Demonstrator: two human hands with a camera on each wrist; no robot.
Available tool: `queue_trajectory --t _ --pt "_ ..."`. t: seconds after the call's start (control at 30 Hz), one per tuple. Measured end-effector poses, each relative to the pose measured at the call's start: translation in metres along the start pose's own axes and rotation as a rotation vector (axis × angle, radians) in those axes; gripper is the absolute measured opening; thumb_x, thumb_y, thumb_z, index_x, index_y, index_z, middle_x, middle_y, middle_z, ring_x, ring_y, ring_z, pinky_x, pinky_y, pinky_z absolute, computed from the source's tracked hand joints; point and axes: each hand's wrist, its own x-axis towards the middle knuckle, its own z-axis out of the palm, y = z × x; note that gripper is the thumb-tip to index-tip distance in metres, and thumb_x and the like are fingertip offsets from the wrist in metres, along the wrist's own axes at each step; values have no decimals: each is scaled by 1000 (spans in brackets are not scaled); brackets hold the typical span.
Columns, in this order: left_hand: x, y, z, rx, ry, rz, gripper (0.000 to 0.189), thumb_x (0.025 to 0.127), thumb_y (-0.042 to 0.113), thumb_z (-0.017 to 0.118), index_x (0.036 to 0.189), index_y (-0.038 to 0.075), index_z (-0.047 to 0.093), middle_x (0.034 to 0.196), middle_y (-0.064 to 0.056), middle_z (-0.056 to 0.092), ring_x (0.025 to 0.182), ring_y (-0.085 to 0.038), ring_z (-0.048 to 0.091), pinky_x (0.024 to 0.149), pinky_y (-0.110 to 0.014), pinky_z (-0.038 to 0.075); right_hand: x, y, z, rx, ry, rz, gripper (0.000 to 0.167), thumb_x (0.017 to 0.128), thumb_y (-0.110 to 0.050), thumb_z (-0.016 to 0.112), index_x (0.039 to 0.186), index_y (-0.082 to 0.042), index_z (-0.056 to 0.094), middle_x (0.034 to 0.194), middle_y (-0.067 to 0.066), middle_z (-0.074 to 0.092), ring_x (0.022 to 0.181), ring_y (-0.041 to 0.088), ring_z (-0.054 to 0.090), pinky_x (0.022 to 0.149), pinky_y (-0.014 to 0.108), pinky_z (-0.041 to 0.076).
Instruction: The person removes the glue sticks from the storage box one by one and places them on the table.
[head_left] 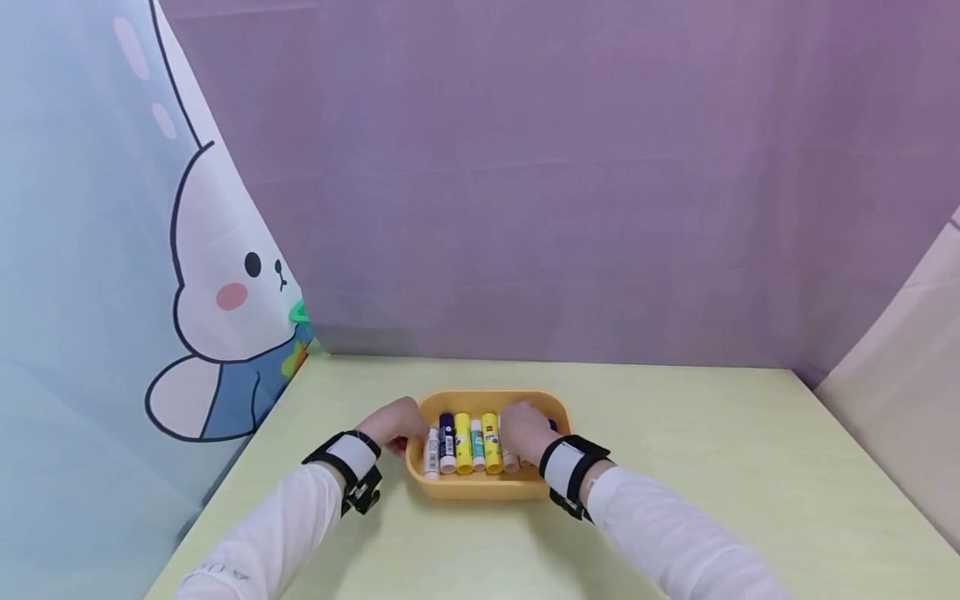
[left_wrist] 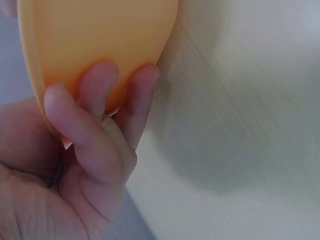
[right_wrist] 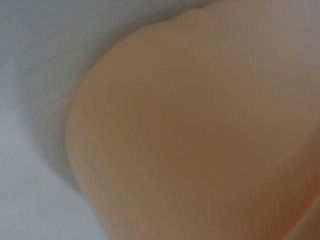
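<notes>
Lower centre, our left hand [head_left: 402, 422] pinches the orange oval plastic tray [head_left: 487, 490], likely light and stiff, best held by its rim [head_left: 487, 392]; we cannot tell our right hand [head_left: 527, 430]'s grip.

Your left hand [head_left: 401, 421] holds the orange tray [head_left: 487, 490] at its left end; your right hand [head_left: 525, 431] is over the row of tubes [head_left: 463, 446] inside.
</notes>
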Motion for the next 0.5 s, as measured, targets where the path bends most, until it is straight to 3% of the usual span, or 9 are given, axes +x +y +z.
queue_trajectory --t 0.13,0.37,0.5 --pt "-1 0 -1 -2 -1 8 11 83 7 59 89 -2 59 63 -7 59 43 -13 52 42 -22 48 -2 2 -5 95 9 4 7 90 -8 60 87 -2 62 83 7 60 67 16 52 64 27 51" --pt "-5 1 -1 -16 -6 5 11 82 6 58 89 -3 59 62 -7 59 43 -13 51 43 -21 48 1 4 -6 158 -36 67 10 90 -9 61 97 -3 63 86 7 61 68 16 53 61 26 49" --pt "-4 1 -1 -18 3 4 12 83 6 58 89 -3 58 62 -8 59 42 -12 51 43 -22 49 0 5 -6 169 -33 71 8 89 -10 62 92 -3 62 78 6 58 63 16 52 55 23 45"
